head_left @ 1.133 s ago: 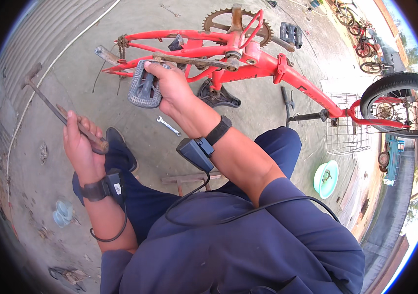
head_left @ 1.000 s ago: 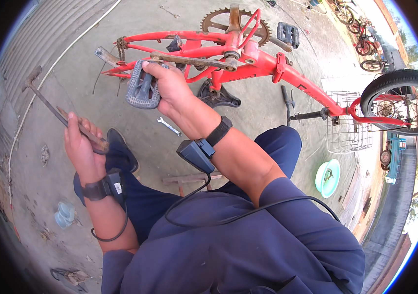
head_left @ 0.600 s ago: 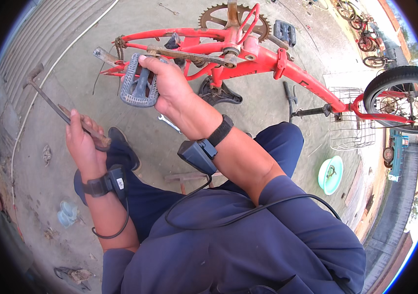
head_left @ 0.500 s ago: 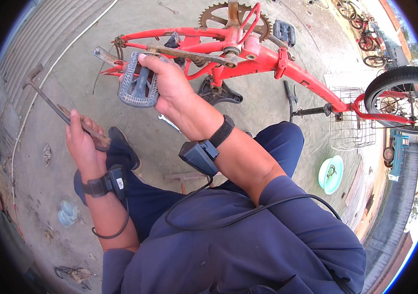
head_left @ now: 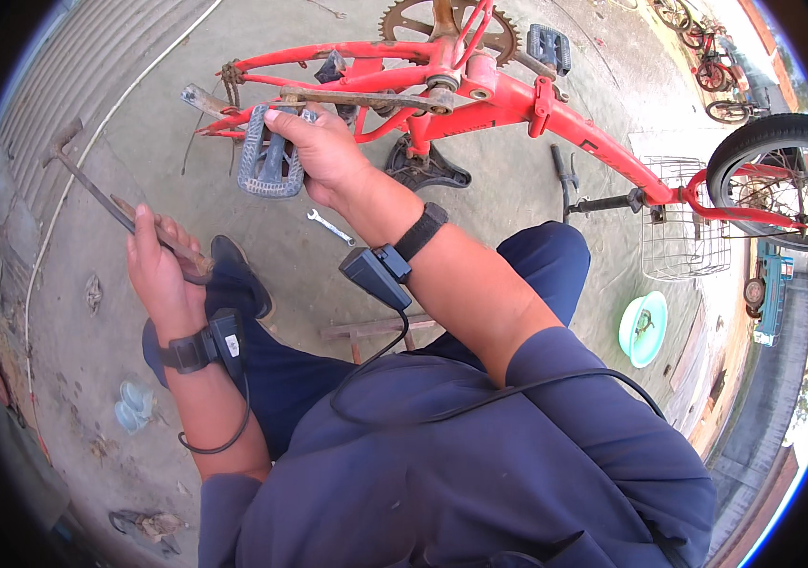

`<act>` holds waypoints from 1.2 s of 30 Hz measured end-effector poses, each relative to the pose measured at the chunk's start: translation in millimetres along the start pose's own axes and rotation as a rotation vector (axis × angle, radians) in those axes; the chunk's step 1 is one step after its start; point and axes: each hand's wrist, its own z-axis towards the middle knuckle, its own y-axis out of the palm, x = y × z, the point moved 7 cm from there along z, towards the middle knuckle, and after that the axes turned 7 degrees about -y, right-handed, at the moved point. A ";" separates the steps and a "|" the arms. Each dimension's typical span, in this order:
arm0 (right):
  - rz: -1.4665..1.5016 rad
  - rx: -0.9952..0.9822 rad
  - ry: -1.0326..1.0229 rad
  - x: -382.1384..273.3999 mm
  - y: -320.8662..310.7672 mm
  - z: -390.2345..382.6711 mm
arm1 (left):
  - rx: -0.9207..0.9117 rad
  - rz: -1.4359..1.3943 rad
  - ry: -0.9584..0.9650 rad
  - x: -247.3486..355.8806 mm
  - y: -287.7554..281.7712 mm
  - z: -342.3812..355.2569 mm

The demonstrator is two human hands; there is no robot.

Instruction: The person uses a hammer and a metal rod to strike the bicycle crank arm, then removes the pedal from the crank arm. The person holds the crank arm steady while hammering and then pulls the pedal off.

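My right hand (head_left: 331, 159) is closed round a dark, worn bicycle pedal (head_left: 265, 170), thumb on top. The pedal hangs at the end of a rusty crank arm (head_left: 366, 99) on a red bicycle frame (head_left: 508, 106). Wheel-less at its rear, the frame lies across the far side, its toothed chainring (head_left: 413, 24) at the top. In my left hand (head_left: 160, 284), lower and to the left, is a hammer (head_left: 93, 186) with a rusty head, a thin dark shaft and a brown grip. The hammer's head points away to the far left, apart from the bicycle.
An open-ended wrench (head_left: 331, 226) lies on the concrete floor below my right hand. The bicycle's saddle (head_left: 428, 170) rests beneath the frame, with its front wheel (head_left: 772, 185) and wire basket (head_left: 679, 251) at right. A mint-green basin (head_left: 643, 329) stands nearer.
The pedal and my right hand have shifted slightly, and more of the wrench shows. My left hand keeps its hold on the hammer, almost unmoved. The view has moved a little.
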 end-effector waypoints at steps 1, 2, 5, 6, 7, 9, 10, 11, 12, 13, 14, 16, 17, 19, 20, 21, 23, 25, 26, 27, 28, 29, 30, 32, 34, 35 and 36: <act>-0.023 0.003 -0.008 -0.9 -1.5 1.1 | 0.000 0.004 -0.001 0.1 0.2 -0.1; -0.058 0.020 -0.009 -1.5 -3.9 2.4 | -0.019 0.005 0.030 2.5 1.9 -0.2; -0.097 0.022 -0.041 3.6 -10.6 4.3 | -0.020 0.011 0.023 2.2 2.5 -0.2; -0.124 0.044 -0.037 9.4 -17.0 5.7 | -0.002 0.013 -0.001 0.7 1.1 0.1; -0.150 0.066 -0.034 16.8 -25.8 7.4 | 0.006 0.016 0.000 0.9 0.4 0.3; -0.270 0.142 -0.021 31.8 -54.5 7.3 | 0.002 0.016 -0.002 0.9 -0.2 0.4; -0.366 0.193 -0.012 36.5 -74.9 4.7 | -0.009 0.010 -0.001 1.7 0.0 1.3; -0.464 0.245 -0.003 39.9 -97.1 1.0 | -0.013 0.006 0.012 2.8 -0.1 1.8; -0.647 0.312 0.037 34.1 -129.5 -10.2 | -0.014 0.011 0.001 1.9 -0.3 2.3; -0.850 0.422 0.123 20.0 -167.2 -26.8 | -0.005 0.016 0.002 2.3 -1.4 2.8; -0.795 0.509 0.095 0.3 -198.4 -46.4 | -0.006 0.021 0.028 3.6 -1.5 2.6; -0.716 0.495 0.122 -41.1 -241.0 -80.5 | 0.008 -0.001 -0.006 1.2 -3.0 3.0; -0.740 0.481 0.125 -65.1 -253.5 -96.4 | 0.004 -0.012 -0.008 0.9 -2.8 2.7; -0.663 0.450 0.099 -108.3 -259.5 -122.8 | -0.037 -0.021 -0.013 1.2 0.3 2.5; -0.643 0.451 0.094 -126.5 -256.1 -133.0 | -0.056 -0.026 -0.014 1.6 1.8 2.3; -0.663 0.436 0.110 -144.0 -249.5 -143.2 | -0.062 -0.027 -0.017 1.5 2.2 1.9; -0.627 0.463 0.101 -172.4 -232.0 -159.3 | -0.065 -0.026 0.005 2.8 3.1 1.6; -0.633 0.445 0.089 -202.2 -210.6 -170.3 | -0.047 -0.032 -0.017 0.2 2.8 2.1; -0.595 0.401 0.075 -214.1 -197.2 -175.0 | -0.035 -0.033 -0.016 -0.1 2.5 2.4; -0.579 0.384 0.063 -223.7 -186.3 -177.7 | -0.032 -0.032 -0.016 -0.6 2.7 2.6; -0.554 0.366 0.048 -232.5 -175.6 -179.1 | -0.029 -0.030 -0.015 -0.9 2.9 2.7; -0.502 0.303 0.027 -238.7 -162.4 -178.1 | -0.027 -0.029 -0.014 -1.1 2.9 2.9; -0.449 0.301 0.020 -242.0 -154.0 -176.9 | -0.026 -0.032 -0.013 -1.3 3.2 3.0; -0.394 0.273 -0.046 -247.6 -135.3 -174.5 | -0.030 -0.040 0.014 0.4 3.7 3.2; -0.407 0.245 -0.126 -253.3 -118.4 -168.4 | -0.003 -0.024 -0.010 -1.5 2.4 4.0; -0.353 0.235 -0.111 -251.9 -111.1 -166.5 | -0.016 -0.017 0.013 0.2 3.3 3.8; -0.318 0.232 -0.098 -250.7 -104.4 -164.5 | -0.004 -0.018 -0.010 -1.2 2.8 4.2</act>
